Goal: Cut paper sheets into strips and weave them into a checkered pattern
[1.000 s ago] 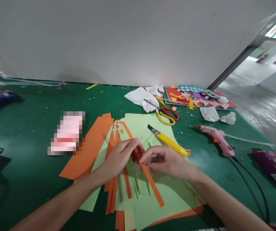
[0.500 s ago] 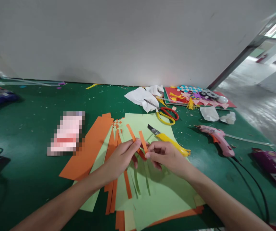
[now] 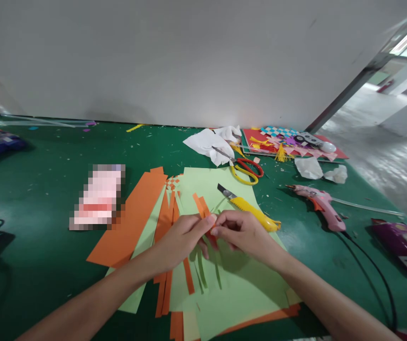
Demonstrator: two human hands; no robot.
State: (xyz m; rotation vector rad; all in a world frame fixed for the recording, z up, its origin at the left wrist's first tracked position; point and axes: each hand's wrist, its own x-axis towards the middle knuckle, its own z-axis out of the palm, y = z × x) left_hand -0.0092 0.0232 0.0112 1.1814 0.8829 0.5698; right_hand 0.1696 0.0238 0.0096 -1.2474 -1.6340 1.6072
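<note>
Orange paper strips [image 3: 202, 206] stand up side by side between my hands. My left hand [image 3: 188, 233] pinches them between thumb and fingers. My right hand [image 3: 237, 228] is closed at their right edge, with thumb and index finger pressed together on the orange paper. Narrow green strips hang below my fingers. Under both hands lie light green sheets [image 3: 253, 279]. More orange strips [image 3: 164, 222] fan out to the left, near a small orange-and-green woven piece [image 3: 172, 183]. A yellow utility knife [image 3: 253, 213] with its blade out lies just beyond my right hand.
Scissors [image 3: 248, 170] and white tissue [image 3: 208, 144] lie behind the sheets. To the right are a pink glue gun [image 3: 322, 203] with a cable and a purple object [image 3: 404, 244]. An orange sheet [image 3: 132, 218] and a blurred pink rectangle [image 3: 99, 196] are at the left.
The two orange strip ends, apart before, now stand close together and partly overlap. My hands have come nearer each other, the left one moving slightly right.
</note>
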